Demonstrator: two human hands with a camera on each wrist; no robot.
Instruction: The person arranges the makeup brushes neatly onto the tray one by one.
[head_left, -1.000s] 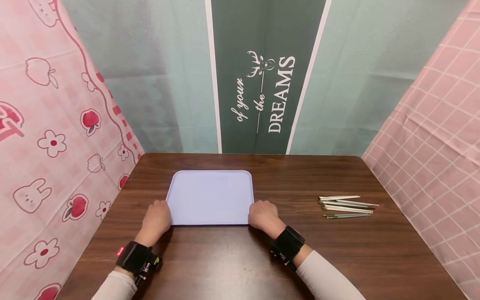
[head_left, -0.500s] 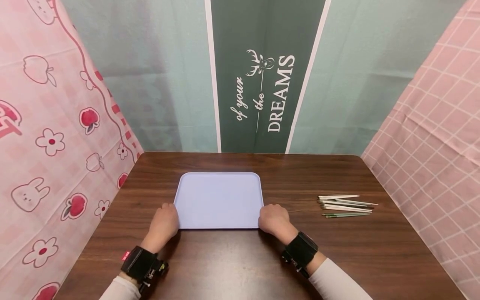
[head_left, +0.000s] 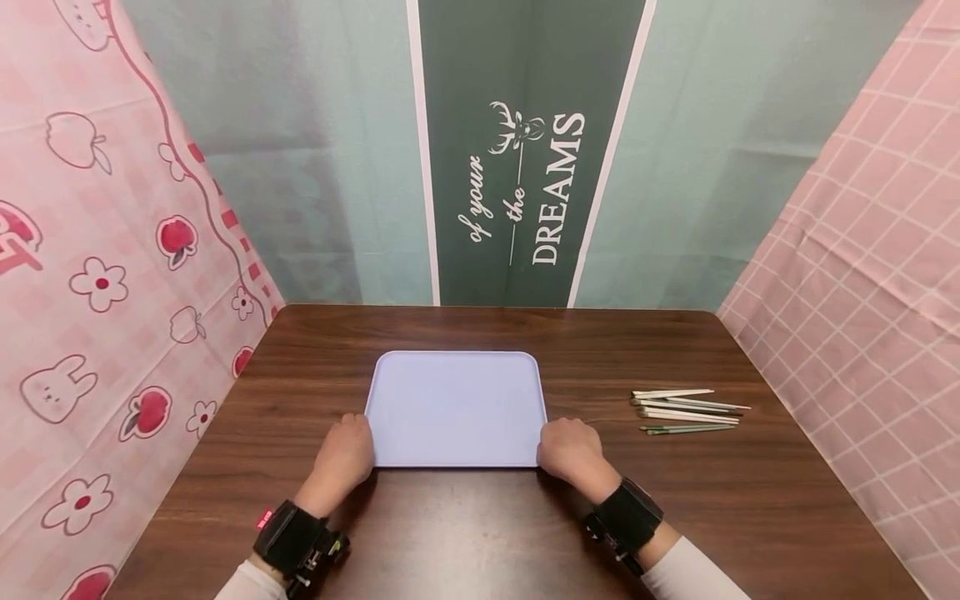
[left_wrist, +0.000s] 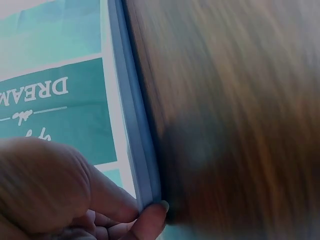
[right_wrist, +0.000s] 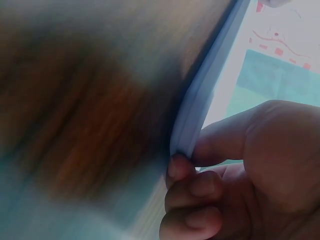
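Observation:
A pale lavender rectangular tray (head_left: 457, 408) with a low raised rim lies near the middle of the wooden table. My left hand (head_left: 347, 454) grips its near left corner, and my right hand (head_left: 572, 450) grips the near right one. In the left wrist view, thumb and a fingertip (left_wrist: 152, 220) pinch the tray's edge (left_wrist: 137, 125). The right wrist view has the tray edge (right_wrist: 200, 105) pinched the same way, the other fingers (right_wrist: 192, 222) curled below it. Nothing lies on the tray.
Several thin paintbrushes (head_left: 686, 411), with white and green handles, lie in a loose group to the right of the tray. The dark wooden table (head_left: 465, 542) is bounded by a green curtain (head_left: 337, 167) behind and pink cloths at both sides.
The tray has slid to the right and a little toward me, with both hands moving along on its corners. The paintbrushes have stayed in place.

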